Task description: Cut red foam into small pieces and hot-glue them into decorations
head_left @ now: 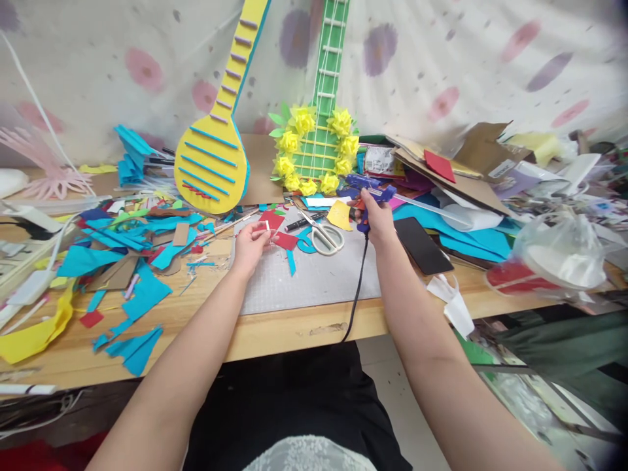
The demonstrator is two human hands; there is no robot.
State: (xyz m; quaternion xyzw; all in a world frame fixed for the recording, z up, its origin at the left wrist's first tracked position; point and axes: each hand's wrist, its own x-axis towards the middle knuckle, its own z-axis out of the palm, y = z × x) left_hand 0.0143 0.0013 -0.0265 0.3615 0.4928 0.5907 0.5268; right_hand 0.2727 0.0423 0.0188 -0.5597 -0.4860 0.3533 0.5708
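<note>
My right hand (379, 219) grips a blue glue gun (377, 190) with a clear glue stick out of its back and a black cord hanging down. My left hand (251, 248) is closed in a pinch on a small white stick (267, 226), over the grey cutting mat (314, 288). Between the hands lie white-handled scissors (326, 239), a black marker (297, 224) and red paper pieces (286, 241). A yellow scrap (339, 216) lies beside the glue gun. Behind stand a yellow paper guitar (210, 167) and a green one (324, 124) ringed with yellow flowers.
Blue, yellow and brown scraps (147, 291) cover the left of the table. To the right are a black phone (422, 245), blue sheets (454, 229), stacked cardboard (451, 176) and a red-and-white bucket (520, 275) with a plastic bag. The wooden front edge (304, 333) runs before me.
</note>
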